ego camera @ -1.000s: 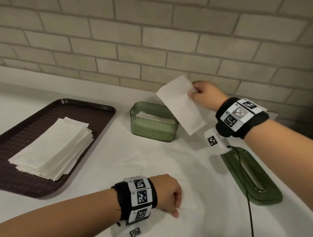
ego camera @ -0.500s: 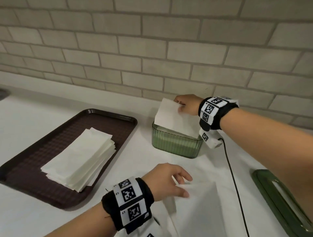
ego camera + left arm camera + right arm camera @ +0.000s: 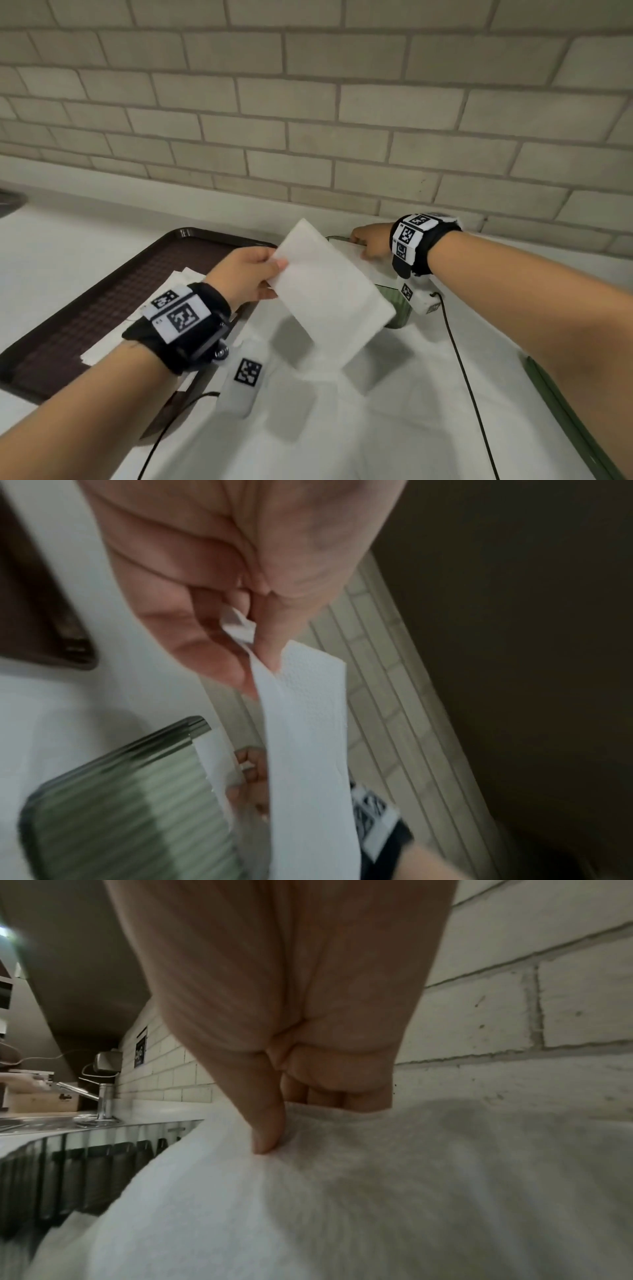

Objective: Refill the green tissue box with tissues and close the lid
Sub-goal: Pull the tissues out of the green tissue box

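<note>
My left hand pinches the corner of a white tissue and holds it in the air, just left of and in front of the green tissue box. The tissue hides most of the box. In the left wrist view the pinched tissue hangs beside the ribbed box. My right hand is at the box's far rim. In the right wrist view its thumb presses a second tissue lying in the box, fingers curled behind its edge. The green lid lies on the table, lower right.
A brown tray at the left holds a stack of tissues, partly behind my left wrist. A brick wall rises close behind the box. Black cables cross the white table. A sink tap stands far left.
My left hand picked up the tissue from the table front and raised it beside the box. My right hand lowered its own tissue from the air into the box.
</note>
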The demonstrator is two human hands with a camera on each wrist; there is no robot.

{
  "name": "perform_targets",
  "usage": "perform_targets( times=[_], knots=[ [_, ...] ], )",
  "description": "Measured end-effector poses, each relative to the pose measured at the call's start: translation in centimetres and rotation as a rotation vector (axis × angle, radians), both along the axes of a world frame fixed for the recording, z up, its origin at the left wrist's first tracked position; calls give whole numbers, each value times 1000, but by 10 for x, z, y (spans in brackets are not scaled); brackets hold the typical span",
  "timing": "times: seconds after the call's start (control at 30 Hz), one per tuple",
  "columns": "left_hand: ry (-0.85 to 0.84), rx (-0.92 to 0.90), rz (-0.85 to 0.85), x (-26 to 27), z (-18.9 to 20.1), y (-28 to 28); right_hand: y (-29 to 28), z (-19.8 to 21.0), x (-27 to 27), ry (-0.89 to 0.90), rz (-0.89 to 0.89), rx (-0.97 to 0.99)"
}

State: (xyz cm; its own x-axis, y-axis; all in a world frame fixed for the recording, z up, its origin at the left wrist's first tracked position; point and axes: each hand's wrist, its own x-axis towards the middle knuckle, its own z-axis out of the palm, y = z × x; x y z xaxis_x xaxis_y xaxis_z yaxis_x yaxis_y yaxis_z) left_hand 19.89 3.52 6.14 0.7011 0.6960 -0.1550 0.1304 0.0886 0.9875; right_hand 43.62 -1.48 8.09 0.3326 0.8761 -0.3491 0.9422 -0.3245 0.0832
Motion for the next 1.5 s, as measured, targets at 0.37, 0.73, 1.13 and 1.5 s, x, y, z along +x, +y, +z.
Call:
perform_targets(
  times=[0.37, 0.73, 1.13, 1.5],
  knots=[
    [-93, -397, 289, 56, -13, 46, -16, 21, 0, -87, -75, -144],
    [39, -380, 272, 99, -22, 34, -66, 3, 45, 105, -46, -8],
    [247, -121, 252, 123, 6, 33, -65, -19, 28, -62, 18, 53],
    [316, -6, 245, 116, 9, 38, -56, -24, 29, 1, 22, -63]
  ],
)
